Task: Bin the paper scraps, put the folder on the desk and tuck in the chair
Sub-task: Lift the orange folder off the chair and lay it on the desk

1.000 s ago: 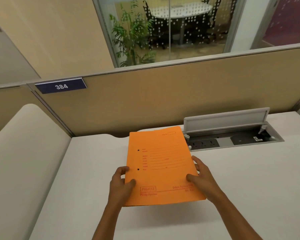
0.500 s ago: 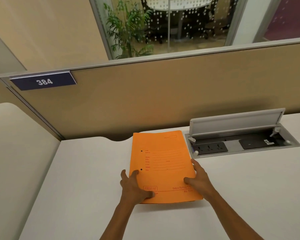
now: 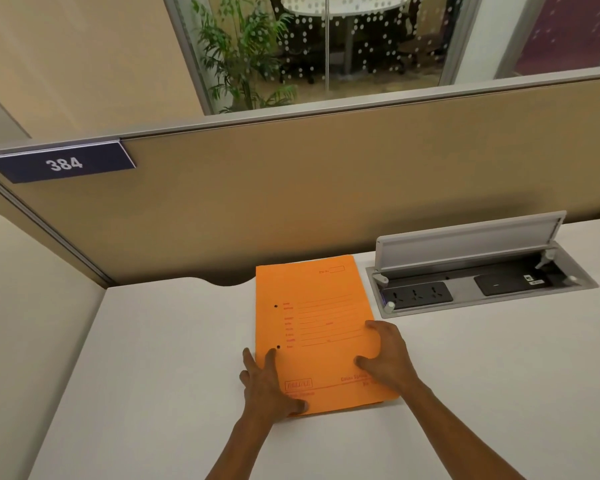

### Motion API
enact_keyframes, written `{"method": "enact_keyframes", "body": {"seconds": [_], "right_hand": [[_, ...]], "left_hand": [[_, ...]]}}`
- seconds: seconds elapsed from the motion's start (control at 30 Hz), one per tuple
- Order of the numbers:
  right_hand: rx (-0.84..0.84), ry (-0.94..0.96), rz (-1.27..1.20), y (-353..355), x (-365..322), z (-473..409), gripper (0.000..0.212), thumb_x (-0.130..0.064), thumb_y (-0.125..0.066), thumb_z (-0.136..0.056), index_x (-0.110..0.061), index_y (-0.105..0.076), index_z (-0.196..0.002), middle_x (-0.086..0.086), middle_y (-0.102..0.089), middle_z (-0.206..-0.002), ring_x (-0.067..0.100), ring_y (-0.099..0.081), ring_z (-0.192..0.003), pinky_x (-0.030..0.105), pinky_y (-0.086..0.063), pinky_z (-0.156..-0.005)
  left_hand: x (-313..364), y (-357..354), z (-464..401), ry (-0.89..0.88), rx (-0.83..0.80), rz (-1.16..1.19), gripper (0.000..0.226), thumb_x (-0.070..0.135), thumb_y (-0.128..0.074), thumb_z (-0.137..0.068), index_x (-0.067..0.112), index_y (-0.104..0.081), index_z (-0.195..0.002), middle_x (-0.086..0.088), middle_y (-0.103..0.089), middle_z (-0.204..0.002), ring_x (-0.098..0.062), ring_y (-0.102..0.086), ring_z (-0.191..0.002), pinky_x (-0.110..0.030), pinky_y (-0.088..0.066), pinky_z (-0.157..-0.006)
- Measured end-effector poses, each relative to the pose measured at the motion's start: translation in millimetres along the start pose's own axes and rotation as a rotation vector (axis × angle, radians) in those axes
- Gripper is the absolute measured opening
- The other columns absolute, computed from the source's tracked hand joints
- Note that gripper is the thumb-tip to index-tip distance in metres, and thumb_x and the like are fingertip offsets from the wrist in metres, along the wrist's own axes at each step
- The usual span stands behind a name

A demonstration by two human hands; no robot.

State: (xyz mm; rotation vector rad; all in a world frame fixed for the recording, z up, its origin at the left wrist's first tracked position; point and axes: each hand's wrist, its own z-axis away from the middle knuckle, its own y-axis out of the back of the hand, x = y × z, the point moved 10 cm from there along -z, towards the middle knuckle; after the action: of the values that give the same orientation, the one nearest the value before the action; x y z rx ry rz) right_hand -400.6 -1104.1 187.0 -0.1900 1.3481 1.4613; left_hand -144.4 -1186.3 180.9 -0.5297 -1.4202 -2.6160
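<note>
The orange folder (image 3: 317,327) lies flat on the white desk (image 3: 174,358), close to the partition. My left hand (image 3: 267,382) rests palm down on its lower left corner, fingers spread, partly on the desk. My right hand (image 3: 388,358) is arched over the folder's right edge, with thumb and fingertips pressing on the cover. No paper scraps, bin or chair are in view.
An open power box (image 3: 482,282) with sockets and a raised lid is sunk into the desk just right of the folder. A tan partition (image 3: 326,188) with a "384" sign (image 3: 63,162) closes off the back. A side panel (image 3: 25,323) stands at the left.
The folder went from tilted in both hands to flat on the desk, further toward the partition. My left hand shifted from gripping the edge to lying flat on the corner.
</note>
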Motion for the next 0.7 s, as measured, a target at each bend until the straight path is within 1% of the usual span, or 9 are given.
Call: {"method": "enact_keyframes", "body": {"seconds": [0.1,0.2,0.3,0.37,0.47,0.53,0.6,0.67,0.7], "right_hand": [[-0.013,0.003,0.012,0,0,-2,0.083,-0.02,-0.086,-0.073,-0.015,-0.041,-0.143,0.008,-0.037,-0.147,0.025,-0.041,-0.133,0.031,-0.037,-0.107],[-0.036,0.0,0.026,-2,-1,-5,0.085,-0.025,-0.087,-0.072,-0.016,-0.041,-0.143,0.008,-0.034,-0.149,0.024,-0.039,-0.135,0.031,-0.037,-0.106],[-0.068,-0.017,0.027,-1,1,-8,0.086,-0.031,-0.089,-0.07,-0.018,-0.042,-0.141,0.008,-0.029,-0.154,0.025,-0.037,-0.138,0.033,-0.038,-0.107],[-0.07,-0.025,0.07,1,2,-10,0.087,-0.038,-0.089,-0.069,-0.021,-0.043,-0.141,0.007,-0.026,-0.158,0.027,-0.033,-0.141,0.038,-0.037,-0.11],[-0.055,-0.001,0.18,1,-2,-7,0.088,-0.045,-0.086,-0.07,-0.025,-0.04,-0.143,0.005,-0.021,-0.163,0.029,-0.025,-0.147,0.044,-0.034,-0.114],[-0.06,0.075,0.253,-4,-10,-2,0.089,-0.048,-0.082,-0.073,-0.024,-0.036,-0.147,0.004,-0.015,-0.165,0.028,-0.021,-0.148,0.045,-0.032,-0.115],[-0.111,0.196,0.382,-17,-18,6,0.092,-0.051,-0.075,-0.077,-0.02,-0.031,-0.151,0.005,-0.008,-0.167,0.029,-0.015,-0.151,0.045,-0.027,-0.119],[-0.204,0.283,0.545,-39,-20,17,0.096,-0.056,-0.067,-0.082,-0.015,-0.021,-0.155,0.008,0.002,-0.168,0.029,-0.004,-0.154,0.049,-0.014,-0.122],[-0.251,0.289,0.607,-48,-16,21,0.098,-0.059,-0.064,-0.084,-0.013,-0.016,-0.156,0.009,0.005,-0.168,0.03,0.002,-0.155,0.052,-0.009,-0.122]], "left_hand": [[-3,-1,-4,0.013,-0.017,-0.052,0.13,0.053,-0.091,-0.057,0.027,-0.009,-0.155,-0.017,0.022,-0.159,-0.039,-0.014,-0.147,-0.044,-0.039,-0.113],[-5,-2,-8,0.02,-0.025,-0.099,0.13,0.055,-0.089,-0.059,0.028,-0.006,-0.156,-0.017,0.023,-0.159,-0.038,-0.015,-0.147,-0.044,-0.04,-0.113],[-1,-2,-12,0.016,-0.026,-0.162,0.129,0.06,-0.085,-0.061,0.028,-0.004,-0.156,-0.02,0.024,-0.16,-0.039,-0.017,-0.146,-0.043,-0.041,-0.112],[1,-1,-12,0.02,-0.028,-0.223,0.129,0.066,-0.083,-0.06,0.028,-0.005,-0.156,-0.021,0.026,-0.16,-0.039,-0.017,-0.146,-0.044,-0.039,-0.113],[5,-2,-13,0.004,-0.037,-0.272,0.133,0.072,-0.08,-0.057,0.027,-0.003,-0.156,-0.021,0.028,-0.16,-0.041,-0.008,-0.15,-0.049,-0.033,-0.117],[10,-6,-15,-0.023,-0.054,-0.302,0.134,0.071,-0.078,-0.06,0.023,0.001,-0.157,-0.02,0.026,-0.161,-0.042,0.002,-0.153,-0.052,-0.026,-0.12],[15,-14,-17,-0.047,-0.098,-0.322,0.135,0.068,-0.078,-0.064,0.018,0.006,-0.157,-0.018,0.023,-0.163,-0.04,0.011,-0.154,-0.054,-0.016,-0.123],[18,-24,-17,-0.064,-0.146,-0.338,0.137,0.065,-0.078,-0.066,0.012,0.01,-0.157,-0.018,0.022,-0.164,-0.038,0.017,-0.153,-0.055,-0.01,-0.124],[19,-27,-17,-0.07,-0.16,-0.346,0.138,0.066,-0.077,-0.067,0.01,0.011,-0.157,-0.018,0.023,-0.164,-0.038,0.018,-0.153,-0.055,-0.009,-0.124]]}}
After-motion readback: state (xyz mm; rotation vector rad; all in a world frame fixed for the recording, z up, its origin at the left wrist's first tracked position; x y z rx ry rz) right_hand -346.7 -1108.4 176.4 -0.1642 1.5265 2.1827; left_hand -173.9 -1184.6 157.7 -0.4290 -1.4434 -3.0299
